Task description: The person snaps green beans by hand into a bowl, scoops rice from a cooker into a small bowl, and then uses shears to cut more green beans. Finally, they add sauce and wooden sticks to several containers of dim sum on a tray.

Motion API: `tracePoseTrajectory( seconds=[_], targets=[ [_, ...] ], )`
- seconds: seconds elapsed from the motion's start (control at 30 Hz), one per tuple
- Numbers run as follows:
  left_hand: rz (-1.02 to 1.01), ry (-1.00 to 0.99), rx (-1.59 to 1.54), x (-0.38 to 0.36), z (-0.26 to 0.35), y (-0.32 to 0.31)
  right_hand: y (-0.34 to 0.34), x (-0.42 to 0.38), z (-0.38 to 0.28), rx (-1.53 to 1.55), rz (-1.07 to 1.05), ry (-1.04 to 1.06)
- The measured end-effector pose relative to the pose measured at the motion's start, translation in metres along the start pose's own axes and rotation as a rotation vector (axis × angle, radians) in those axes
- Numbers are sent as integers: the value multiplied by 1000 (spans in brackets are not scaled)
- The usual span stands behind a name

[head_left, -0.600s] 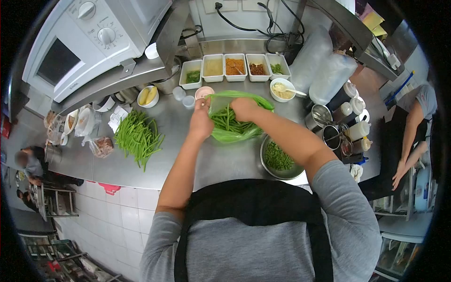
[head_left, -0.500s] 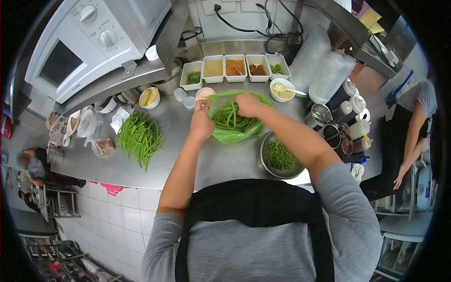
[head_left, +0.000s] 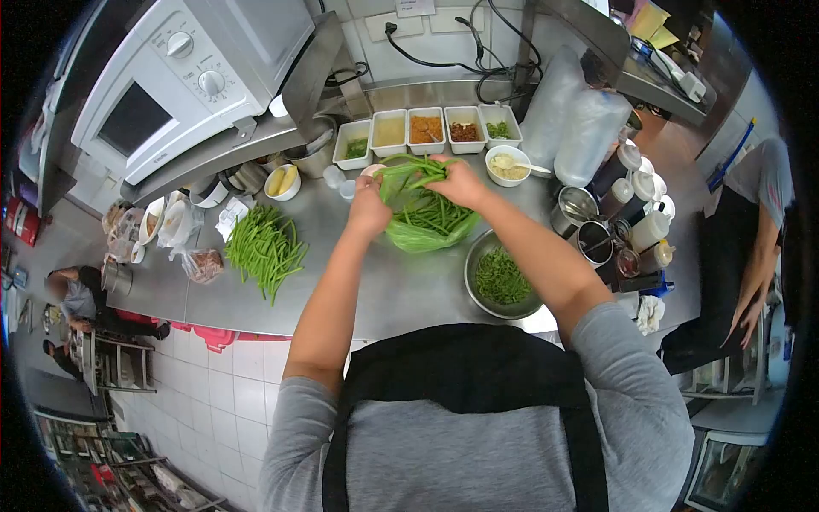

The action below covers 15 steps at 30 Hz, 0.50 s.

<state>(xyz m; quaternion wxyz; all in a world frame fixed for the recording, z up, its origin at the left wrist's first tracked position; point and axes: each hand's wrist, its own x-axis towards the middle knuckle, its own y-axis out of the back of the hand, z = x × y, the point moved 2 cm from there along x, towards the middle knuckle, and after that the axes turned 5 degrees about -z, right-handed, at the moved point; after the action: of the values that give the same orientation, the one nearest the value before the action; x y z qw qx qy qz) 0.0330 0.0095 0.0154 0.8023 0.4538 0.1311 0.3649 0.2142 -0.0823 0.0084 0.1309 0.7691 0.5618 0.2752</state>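
Note:
My left hand (head_left: 369, 209) is closed on the left edge of a translucent green plastic bag (head_left: 420, 241). Long green beans (head_left: 439, 212) fill the bag's open mouth. Just above it, my right hand (head_left: 458, 184) grips a small bunch of green beans (head_left: 418, 173), whose ends stick out to the left of the fingers. A loose pile of green beans (head_left: 266, 249) lies on the steel counter to the left. Right of the bag stands a metal bowl (head_left: 472, 288) holding finely cut green pieces (head_left: 502, 277).
Along the back stand several white tubs (head_left: 390, 132) of ingredients and a white bowl (head_left: 508, 177) with a spoon. Squeeze bottles (head_left: 650, 230) crowd the right side. A microwave (head_left: 183, 85) sits on the upper left shelf. Another person (head_left: 742, 247) stands at the right.
My right hand has come up out of the bag with a bunch of green beans in its grip. My left hand stays on the bag's edge.

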Motion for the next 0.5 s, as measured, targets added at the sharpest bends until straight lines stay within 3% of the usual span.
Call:
tracePoseTrajectory(
  seconds=[0.1, 0.17, 0.27, 0.37, 0.47, 0.5],
  targets=[
    [-5, -8, 30, 3, 0, 1, 0, -2, 0, 319, 64, 41],
    [-21, 35, 75, -4, 10, 6, 6, -7, -1, 336, 33, -10],
    [277, -191, 332, -20, 47, 20, 11, -13, -10, 421, -14, -51],
    [326, -385, 122, -3, 56, 14, 11, -17, -20, 444, -44, -67],
    [-114, -45, -937, 15, 64, 4, 6, -24, -37, 348, -29, -59],
    [-125, -67, -946, 13, 67, 7, 5, -27, -41, 302, -16, -53]
  ],
)
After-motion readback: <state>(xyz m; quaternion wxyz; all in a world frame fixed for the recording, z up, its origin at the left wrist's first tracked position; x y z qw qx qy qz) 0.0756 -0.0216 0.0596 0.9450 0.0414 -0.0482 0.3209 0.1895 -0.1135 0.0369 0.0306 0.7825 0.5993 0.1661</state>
